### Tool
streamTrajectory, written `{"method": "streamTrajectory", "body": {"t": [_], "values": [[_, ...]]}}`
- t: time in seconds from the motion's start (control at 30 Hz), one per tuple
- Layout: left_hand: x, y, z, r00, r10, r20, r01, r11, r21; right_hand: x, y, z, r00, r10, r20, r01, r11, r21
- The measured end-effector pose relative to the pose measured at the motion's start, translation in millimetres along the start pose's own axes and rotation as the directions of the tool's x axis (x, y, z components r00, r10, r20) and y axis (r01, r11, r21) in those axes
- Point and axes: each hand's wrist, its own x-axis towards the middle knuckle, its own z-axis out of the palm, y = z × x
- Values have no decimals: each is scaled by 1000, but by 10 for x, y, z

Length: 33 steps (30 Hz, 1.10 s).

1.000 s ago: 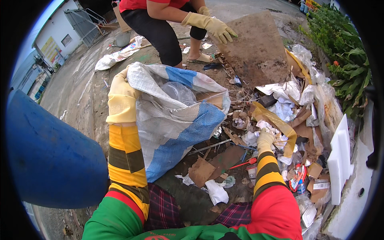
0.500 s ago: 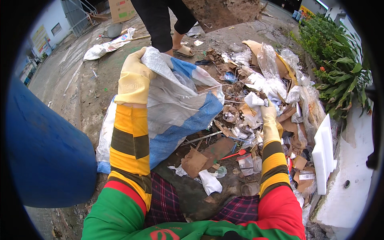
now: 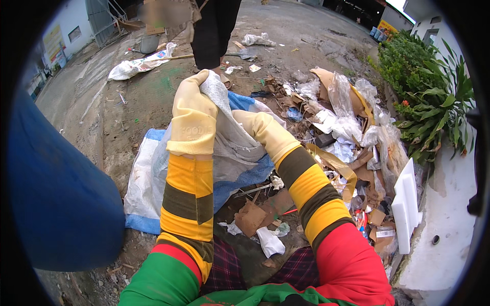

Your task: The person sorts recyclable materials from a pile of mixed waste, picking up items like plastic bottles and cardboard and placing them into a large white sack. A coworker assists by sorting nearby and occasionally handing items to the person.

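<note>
My left hand, in a cream rubber glove, is closed on the upper edge of a white and blue woven sack and holds it raised. My right hand, gloved the same way, is at the raised mouth of the sack. Its fingertips go out of sight behind the sack's fold, so what they hold, if anything, does not show. A heap of mixed waste lies to the right of the sack, with crumpled clear plastic, a yellowish strip and brown cardboard pieces.
A large blue barrel stands close on my left. Ahead, another person's dark-trousered leg stands near a shovel. A white foam slab leans by the low white wall on the right, below green plants.
My right hand has moved left from the waste heap to the sack's mouth. My left hand has shifted slightly right with the sack edge. The other person's cardboard piece has swung left.
</note>
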Motion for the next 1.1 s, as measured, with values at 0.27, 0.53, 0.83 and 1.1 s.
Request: {"method": "streamTrajectory", "body": {"t": [0.27,0.53,0.83,1.1], "values": [[-103,285,-119,996,93,6,-92,991,-98,-11,-188,-159,967,-6,255,55,980,-189],[-992,302,330,890,-235,-392,200,971,-128,-832,-1472,-586,954,285,-89,-286,785,-549],[-995,818,808,940,-222,-259,198,973,-115,-2046,-2575,-621,688,492,-533,-530,843,94],[-1272,1911,2140,919,-365,-146,381,920,97,-4836,-2749,119,158,732,-662,-889,398,227]]}}
